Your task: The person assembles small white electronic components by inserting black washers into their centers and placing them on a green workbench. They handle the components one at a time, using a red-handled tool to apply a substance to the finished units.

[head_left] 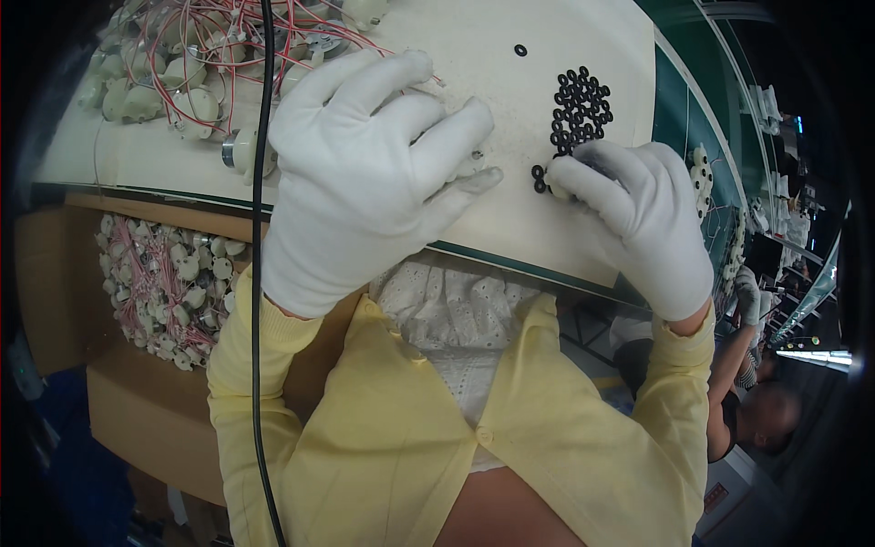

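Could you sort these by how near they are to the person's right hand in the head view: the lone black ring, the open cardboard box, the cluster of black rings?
1. Cluster of black rings: right beside the right hand.
2. Lone black ring: farther up the white tabletop, left of the cluster.
3. Open cardboard box: lower left, well across the picture.

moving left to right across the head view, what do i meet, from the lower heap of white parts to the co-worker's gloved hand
Lower heap of white parts → black cable → left hand → lone black ring → right hand → co-worker's gloved hand
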{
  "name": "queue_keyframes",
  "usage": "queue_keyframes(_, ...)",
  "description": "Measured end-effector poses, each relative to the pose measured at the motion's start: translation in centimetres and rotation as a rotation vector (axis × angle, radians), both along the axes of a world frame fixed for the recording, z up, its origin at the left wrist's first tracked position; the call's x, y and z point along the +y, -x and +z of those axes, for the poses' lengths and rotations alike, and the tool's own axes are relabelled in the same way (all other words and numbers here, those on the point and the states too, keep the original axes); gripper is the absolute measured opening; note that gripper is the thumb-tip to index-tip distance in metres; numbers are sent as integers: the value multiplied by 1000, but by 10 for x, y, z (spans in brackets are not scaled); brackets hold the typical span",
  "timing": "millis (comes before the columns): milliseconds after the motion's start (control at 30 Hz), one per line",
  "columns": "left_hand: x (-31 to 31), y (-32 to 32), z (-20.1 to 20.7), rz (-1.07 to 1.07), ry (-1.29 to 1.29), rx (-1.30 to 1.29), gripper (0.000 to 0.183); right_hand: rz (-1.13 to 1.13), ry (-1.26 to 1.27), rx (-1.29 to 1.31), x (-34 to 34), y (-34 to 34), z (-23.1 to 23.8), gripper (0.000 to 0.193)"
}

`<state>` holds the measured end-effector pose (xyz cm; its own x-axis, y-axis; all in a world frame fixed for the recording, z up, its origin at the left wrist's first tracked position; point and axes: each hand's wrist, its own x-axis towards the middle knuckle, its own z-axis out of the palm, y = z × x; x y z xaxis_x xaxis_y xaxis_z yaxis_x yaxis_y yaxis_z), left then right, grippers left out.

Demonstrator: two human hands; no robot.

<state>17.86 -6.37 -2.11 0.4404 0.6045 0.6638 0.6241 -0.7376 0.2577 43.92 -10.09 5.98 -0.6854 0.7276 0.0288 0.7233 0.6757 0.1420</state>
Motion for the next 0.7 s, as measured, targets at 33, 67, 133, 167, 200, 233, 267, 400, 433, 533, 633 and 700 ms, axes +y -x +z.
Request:
queue_keyframes(33,0,0,1,-2,2,-1,42,-1,24,-31,-1,-1,3,37)
queue_keyframes(67,-1,0,1,-3,5,-2,42,0,47,-64,-3,-2,7,37)
queue_keyframes(133,-1,1,2,-5,16,8,42,7,77,-115,-6,-5,14,37)
queue_keyframes(167,-1,1,3,-9,22,13,41,13,86,-135,-7,-7,17,37)
queue_keyframes(200,-1,1,4,-7,28,20,42,18,94,-155,-8,-9,20,37)
queue_keyframes(233,-2,1,6,-5,33,27,42,33,104,-145,-7,-9,21,36)
queue_keyframes(267,-2,2,6,-6,37,35,42,46,112,-133,-5,-9,22,35)
queue_keyframes(400,0,2,2,-18,4,44,42,97,125,-170,-1,-6,23,27)
queue_keyframes(433,0,1,1,-22,8,49,42,89,120,-183,-1,-7,21,30)
queue_keyframes(533,-1,3,5,-22,14,65,41,80,114,-194,-1,-8,18,36)
queue_keyframes(633,0,3,7,-34,2,64,40,87,95,-152,1,-10,16,33)
queue_keyframes(700,1,2,7,-47,-18,65,41,84,32,-129,-3,-12,14,26)
